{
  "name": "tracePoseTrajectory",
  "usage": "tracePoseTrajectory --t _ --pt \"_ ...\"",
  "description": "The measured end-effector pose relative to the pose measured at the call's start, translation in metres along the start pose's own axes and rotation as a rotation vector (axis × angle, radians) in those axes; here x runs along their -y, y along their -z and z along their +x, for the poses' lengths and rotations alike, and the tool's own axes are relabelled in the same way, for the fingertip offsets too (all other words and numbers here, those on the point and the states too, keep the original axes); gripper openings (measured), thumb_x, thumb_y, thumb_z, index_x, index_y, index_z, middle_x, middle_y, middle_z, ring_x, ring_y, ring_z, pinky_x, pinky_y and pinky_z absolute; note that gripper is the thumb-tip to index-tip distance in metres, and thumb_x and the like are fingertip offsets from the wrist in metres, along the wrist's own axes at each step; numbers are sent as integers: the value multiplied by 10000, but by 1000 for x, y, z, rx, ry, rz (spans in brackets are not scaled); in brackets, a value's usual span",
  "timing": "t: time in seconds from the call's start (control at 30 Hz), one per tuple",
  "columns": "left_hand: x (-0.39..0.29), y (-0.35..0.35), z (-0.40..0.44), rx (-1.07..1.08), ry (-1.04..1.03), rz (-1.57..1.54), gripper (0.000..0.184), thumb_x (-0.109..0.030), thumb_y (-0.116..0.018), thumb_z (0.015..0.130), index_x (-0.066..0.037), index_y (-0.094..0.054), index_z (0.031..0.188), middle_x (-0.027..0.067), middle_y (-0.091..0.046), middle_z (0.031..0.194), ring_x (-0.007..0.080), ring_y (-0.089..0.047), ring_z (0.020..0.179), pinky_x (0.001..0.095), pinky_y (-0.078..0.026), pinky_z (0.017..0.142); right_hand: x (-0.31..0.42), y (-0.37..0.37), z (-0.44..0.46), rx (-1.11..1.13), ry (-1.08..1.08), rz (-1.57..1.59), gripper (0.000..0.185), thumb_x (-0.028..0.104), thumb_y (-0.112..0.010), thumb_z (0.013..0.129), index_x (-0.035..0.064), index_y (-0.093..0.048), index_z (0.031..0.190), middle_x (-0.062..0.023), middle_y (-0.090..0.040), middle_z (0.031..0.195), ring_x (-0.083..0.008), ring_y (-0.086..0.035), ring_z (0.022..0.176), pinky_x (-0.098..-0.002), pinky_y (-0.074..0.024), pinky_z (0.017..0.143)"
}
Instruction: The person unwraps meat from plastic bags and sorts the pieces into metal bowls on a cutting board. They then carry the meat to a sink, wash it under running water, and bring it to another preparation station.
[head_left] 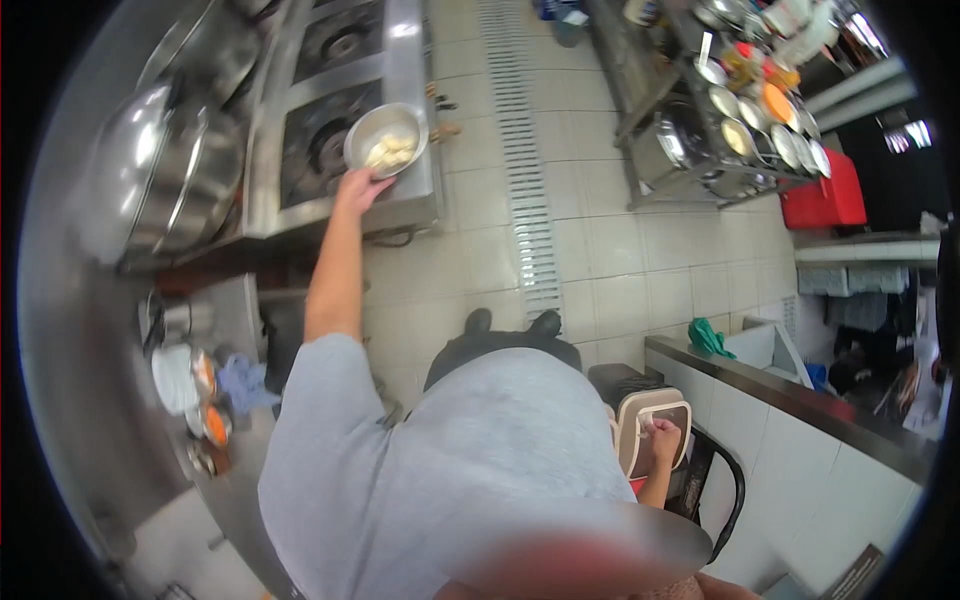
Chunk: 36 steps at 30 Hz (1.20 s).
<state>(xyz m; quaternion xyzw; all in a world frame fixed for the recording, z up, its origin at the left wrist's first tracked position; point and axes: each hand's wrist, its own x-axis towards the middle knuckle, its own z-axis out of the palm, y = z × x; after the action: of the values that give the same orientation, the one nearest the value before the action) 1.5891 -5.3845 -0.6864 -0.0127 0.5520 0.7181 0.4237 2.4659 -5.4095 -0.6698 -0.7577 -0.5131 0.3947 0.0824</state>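
My left hand [363, 190] reaches out to the near rim of a round metal bowl [353, 150], its fingers closed at the edge. Pale yellowish pieces [391, 153] lie in the bowl, which sits at the stove's edge beside a burner. Down at my right side, my right hand [660, 436] is closed over a tan-rimmed, dark-centred container or lid [676, 412]. Something small and pale [646, 419] shows at its fingertips; I cannot make out what it is.
The steel stove [262, 150] has large metal pots [190, 180] behind it. A slotted floor drain [515, 130] runs ahead of my feet. To the right are a rack with several bowls [737, 138], a red box [830, 190] and a tiled half-wall with a dark ledge [780, 392].
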Motion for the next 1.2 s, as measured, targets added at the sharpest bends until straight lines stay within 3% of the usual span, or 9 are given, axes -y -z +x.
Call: tracePoseTrajectory --t 0.1,0.2,0.27,0.4,0.6,0.87,1.0,1.03,1.2 --pt "3 -4 12 29 -1 29 418 34 -510 950 140 -412 1343 265 -519 1349 404 -584 1184 548 -561 972 3 14 62 -64 -3 80 149 98 -814 760 -5 -753 848 -19 -688 707 -102 -597 632 -285 -489 617" --pt "-15 -9 -1 -165 84 310 490 -179 -608 967 82 -446 1348 198 -637 1084 341 -711 867 444 -630 729 44 39 121 -170 106 76 119 88 -802 774 4 -751 840 -15 -681 697 -100 -591 621 -277 -487 610" --pt "-33 -30 -36 -365 -77 698 477 -246 -662 932 11 -507 1301 168 -645 1002 222 -671 657 332 -537 465 51 56 179 -202 114 239 122 84 -796 780 -1 -746 853 -18 -682 697 -93 -585 615 -275 -482 599" --pt "-44 -125 -75 -566 -317 1150 480 -238 -656 911 -37 -528 1329 92 -676 930 141 -595 580 280 -444 429 122 118 274 -322 181 415 195 125 -800 810 -35 -736 901 2 -663 738 -68 -566 670 -249 -471 617" --pt "65 -448 -77 266 -328 1025 336 -204 -646 937 -104 -623 1257 3 -691 954 76 -625 697 199 -457 524 256 201 391 -196 355 684 243 111 -784 827 -42 -729 1007 -26 -710 833 -86 -619 740 -240 -494 669" --pt "300 -835 -78 1245 -390 1018 433 -215 -700 911 -47 -601 1298 95 -715 1019 172 -677 845 327 -547 760 359 291 506 -14 573 566 227 109 -778 830 -4 -738 1023 -24 -712 838 -70 -608 697 -231 -484 616" --pt "368 -967 -102 1528 -232 854 426 -244 -747 877 -35 -639 1232 91 -715 945 113 -635 742 289 -512 663 364 357 533 -77 521 413 202 106 -774 825 17 -744 1004 -17 -686 784 -56 -577 666 -230 -474 598" --pt "382 -995 -104 1595 -259 896 350 -208 -734 905 -21 -651 1190 24 -706 907 72 -606 737 255 -497 638 363 374 545 -119 525 424 196 102 -774 822 21 -744 998 -19 -679 774 -58 -571 659 -230 -472 595" --pt "434 -1127 -117 1724 -109 960 242 -241 -751 889 -27 -686 982 8 -680 731 66 -589 637 258 -467 579 328 448 607 -257 441 509 174 80 -773 815 17 -741 974 -6 -664 762 -51 -557 643 -221 -458 584"
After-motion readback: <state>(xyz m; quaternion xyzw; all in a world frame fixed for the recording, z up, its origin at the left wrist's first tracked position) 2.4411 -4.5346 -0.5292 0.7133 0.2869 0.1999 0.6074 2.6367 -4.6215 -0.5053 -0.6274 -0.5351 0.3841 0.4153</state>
